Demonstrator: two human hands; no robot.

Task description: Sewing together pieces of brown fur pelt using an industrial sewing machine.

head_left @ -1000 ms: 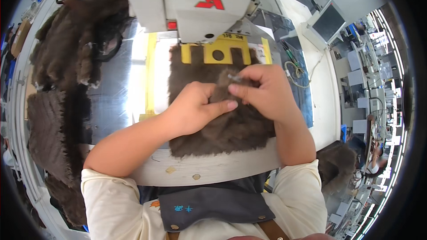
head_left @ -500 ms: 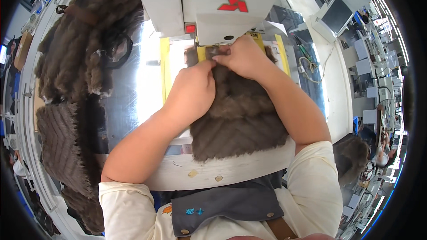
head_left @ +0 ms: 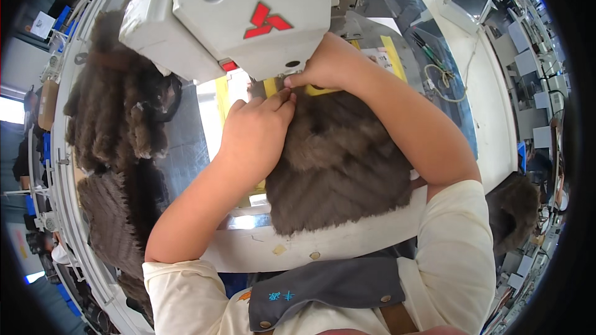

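Fingers (head_left: 277,102) of both hands (head_left: 251,131) (head_left: 329,67), grip unclear, touch the far end of brown fur (head_left: 341,161).

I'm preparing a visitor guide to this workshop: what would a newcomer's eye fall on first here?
Probably the big white machine head at the top, with its red emblem. Next, the left hand and right hand, their fingers close together just below it, at the upper end of a brown fur piece. Then the heap of brown fur on the left side.
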